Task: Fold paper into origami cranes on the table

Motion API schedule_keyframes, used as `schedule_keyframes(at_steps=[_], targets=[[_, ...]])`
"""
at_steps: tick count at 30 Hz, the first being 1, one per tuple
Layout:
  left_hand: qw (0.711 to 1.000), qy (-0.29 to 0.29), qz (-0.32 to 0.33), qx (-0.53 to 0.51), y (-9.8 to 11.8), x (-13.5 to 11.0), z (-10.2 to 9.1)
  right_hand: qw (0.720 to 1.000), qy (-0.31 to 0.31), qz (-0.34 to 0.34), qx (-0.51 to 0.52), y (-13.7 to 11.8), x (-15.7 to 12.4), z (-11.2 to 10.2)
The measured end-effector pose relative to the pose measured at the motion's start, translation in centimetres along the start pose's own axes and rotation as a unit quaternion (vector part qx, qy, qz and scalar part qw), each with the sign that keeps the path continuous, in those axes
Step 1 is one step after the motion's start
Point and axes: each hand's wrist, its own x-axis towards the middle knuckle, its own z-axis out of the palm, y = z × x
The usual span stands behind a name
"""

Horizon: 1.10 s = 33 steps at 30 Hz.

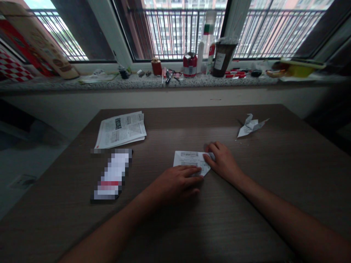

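Observation:
A small folded piece of printed paper [188, 157] lies on the brown table in front of me. My left hand [179, 182] rests on its lower edge, palm down with the fingers stretched out over the sheet. At the right end of the paper, my right hand [223, 160] has its thumb and curled fingers closed on the folded corner. The fingers partly hide that corner, and the left hand covers the near side of the sheet.
A folded newspaper [122, 128] and a phone with a blurred screen [113, 175] lie to the left. A folded paper crane [251, 126] sits at the back right. Along the granite windowsill [109, 84] stand a red can [190, 65], a dark drink cup [222, 56] and a bottle [210, 40].

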Motion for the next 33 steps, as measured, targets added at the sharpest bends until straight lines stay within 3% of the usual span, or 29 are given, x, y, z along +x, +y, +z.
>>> schedule_keyframes(at_steps=[33], targets=[[0.999, -0.026, -0.008, -0.023, 0.1, -0.2, -1.0, 1.0, -0.011, -0.004, 0.005, 0.4, 0.1, 0.2]])
